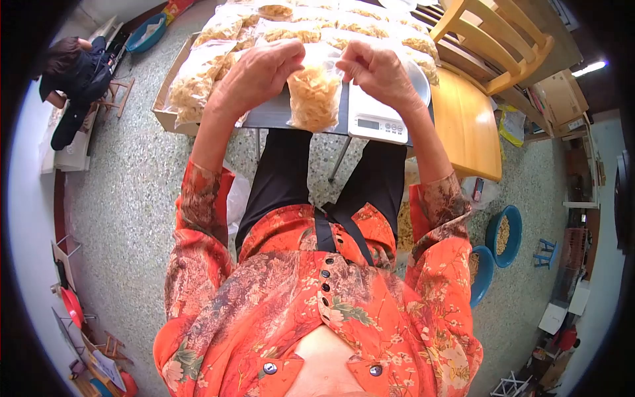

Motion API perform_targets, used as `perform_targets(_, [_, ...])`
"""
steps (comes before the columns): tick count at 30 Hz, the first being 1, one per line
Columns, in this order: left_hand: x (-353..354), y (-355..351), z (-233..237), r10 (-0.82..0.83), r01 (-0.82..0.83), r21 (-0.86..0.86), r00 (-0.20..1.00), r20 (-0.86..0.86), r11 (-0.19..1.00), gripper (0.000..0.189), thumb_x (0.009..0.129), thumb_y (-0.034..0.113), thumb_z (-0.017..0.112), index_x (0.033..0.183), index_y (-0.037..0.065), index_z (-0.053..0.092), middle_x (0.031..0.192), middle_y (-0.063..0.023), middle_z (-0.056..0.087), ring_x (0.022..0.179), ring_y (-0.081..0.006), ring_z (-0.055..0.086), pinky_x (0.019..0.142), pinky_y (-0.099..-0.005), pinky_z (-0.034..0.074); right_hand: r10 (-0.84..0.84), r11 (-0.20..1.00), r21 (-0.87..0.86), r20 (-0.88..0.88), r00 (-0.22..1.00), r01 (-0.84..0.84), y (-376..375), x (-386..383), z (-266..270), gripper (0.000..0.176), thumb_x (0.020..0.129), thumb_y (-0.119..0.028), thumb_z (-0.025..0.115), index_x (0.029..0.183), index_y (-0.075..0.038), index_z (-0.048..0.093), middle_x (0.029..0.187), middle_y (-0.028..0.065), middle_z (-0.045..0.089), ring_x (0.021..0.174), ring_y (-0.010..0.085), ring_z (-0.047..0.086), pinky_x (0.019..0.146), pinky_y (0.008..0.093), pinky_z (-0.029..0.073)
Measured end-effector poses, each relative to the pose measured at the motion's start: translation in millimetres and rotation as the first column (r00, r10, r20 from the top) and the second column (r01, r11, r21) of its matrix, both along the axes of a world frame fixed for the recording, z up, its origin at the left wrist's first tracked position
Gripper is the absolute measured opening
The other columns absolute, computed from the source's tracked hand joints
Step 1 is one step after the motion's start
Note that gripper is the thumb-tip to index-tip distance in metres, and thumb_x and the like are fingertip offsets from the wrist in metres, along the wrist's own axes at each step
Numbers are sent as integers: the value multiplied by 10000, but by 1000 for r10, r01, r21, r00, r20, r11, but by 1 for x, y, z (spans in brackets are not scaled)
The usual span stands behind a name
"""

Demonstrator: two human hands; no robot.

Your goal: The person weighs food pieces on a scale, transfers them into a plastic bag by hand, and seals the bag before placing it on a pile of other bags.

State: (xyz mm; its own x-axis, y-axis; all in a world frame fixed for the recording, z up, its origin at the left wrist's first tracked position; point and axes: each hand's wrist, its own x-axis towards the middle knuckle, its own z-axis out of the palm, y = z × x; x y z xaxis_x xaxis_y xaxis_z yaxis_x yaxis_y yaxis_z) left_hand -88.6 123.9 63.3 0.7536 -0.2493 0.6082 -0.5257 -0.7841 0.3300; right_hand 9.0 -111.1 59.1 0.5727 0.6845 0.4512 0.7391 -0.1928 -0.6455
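Observation:
A clear plastic bag (313,98) filled with pale yellow-brown pieces hangs upright at the table's near edge. My left hand (263,71) pinches its upper left corner, and my right hand (377,69) pinches the upper right corner. Fingers of both hands are closed on the plastic. Just right of the bag, under my right hand, lies a white kitchen scale (378,126) with a small display. Many similar filled bags (291,32) cover the table behind my hands, and more (198,83) lie in a cardboard box at the left.
A wooden chair (466,122) stands right of the table, another (496,40) behind it. Blue basins (504,236) with pale contents and a small blue stool (546,253) are on the floor at right. Another person (76,73) sits far left near a blue basin (146,33).

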Motion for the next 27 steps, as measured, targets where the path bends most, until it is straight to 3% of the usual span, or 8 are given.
perform_targets(1, [-5, -2, 3, 38, -39, -3, 996, -83, 999, 241, 869, 133, 763, 1038, 42, 618, 773, -103, 633, 693, -212, 635, 634, -337, 506, -26, 999, -31, 30, 999, 27, -3, -4, 1, 141, 946, -118, 704, 873, -26, 626, 667, 22, 638, 613, 60, 583, 576, 245, 475])
perform_targets(2, [-8, -6, 6, 47, -66, -95, 981, -190, 993, 293, 828, 142, 797, 1052, 32, 643, 834, -111, 653, 722, -221, 651, 639, -346, 515, -28, 1000, 3, 123, 992, 28, -2, -6, -1, 136, 936, -106, 710, 871, -25, 622, 664, 39, 631, 607, 78, 580, 576, 257, 475])
perform_targets(3, [-9, -7, 4, 43, -60, -89, 983, -180, 994, 293, 828, 142, 797, 1052, 32, 643, 834, -111, 653, 722, -221, 651, 639, -346, 515, -33, 999, 37, 213, 977, 25, -1, -7, -4, 133, 925, -95, 715, 869, -24, 618, 661, 56, 624, 600, 95, 578, 576, 270, 475])
perform_targets(5, [-11, -11, -3, 73, -76, -39, 995, -70, 996, 265, 818, 157, 767, 1039, 44, 673, 917, -141, 655, 883, -356, 656, 763, -434, 519, -43, 999, 29, 226, 973, 38, -2, -13, -6, 123, 895, -61, 727, 870, -22, 613, 714, 84, 631, 617, 146, 593, 587, 295, 483])
perform_targets(6, [-12, -13, -5, 117, -116, 45, 993, -27, 992, 294, 812, 163, 790, 1069, 42, 712, 961, -111, 661, 778, -296, 666, 706, -394, 538, -43, 998, 64, 249, 968, 27, 0, -16, -7, 128, 883, -54, 732, 870, -21, 609, 745, 92, 634, 639, 160, 604, 594, 302, 486])
perform_targets(16, [-28, -31, -15, 52, -55, -30, 995, -88, 998, 89, 830, 15, 695, 918, 22, 703, 848, -129, 600, 818, -339, 631, 699, -424, 502, 51, 997, -68, 266, 963, -35, 0, -37, -16, 446, 763, -240, 848, 1168, -140, 688, 874, 82, 545, 757, 258, 598, 689, 378, 515])
perform_targets(21, [-34, -37, -16, 59, -65, -177, 998, -35, 982, 91, 826, 6, 693, 916, 23, 690, 852, -130, 597, 805, -343, 631, 692, -427, 498, 87, 991, -120, 291, 953, -54, 1, -40, -19, 419, 793, -330, 816, 1141, -125, 701, 859, 104, 544, 775, 306, 589, 699, 403, 503])
perform_targets(27, [-32, -36, -14, 103, -103, 29, 995, 21, 994, 96, 831, 42, 703, 923, 24, 682, 858, -119, 603, 792, -348, 632, 696, -431, 507, 64, 961, -275, 294, 954, 20, 5, -40, -6, 297, 849, -360, 769, 984, -96, 751, 866, 116, 589, 825, 311, 648, 746, 423, 529])
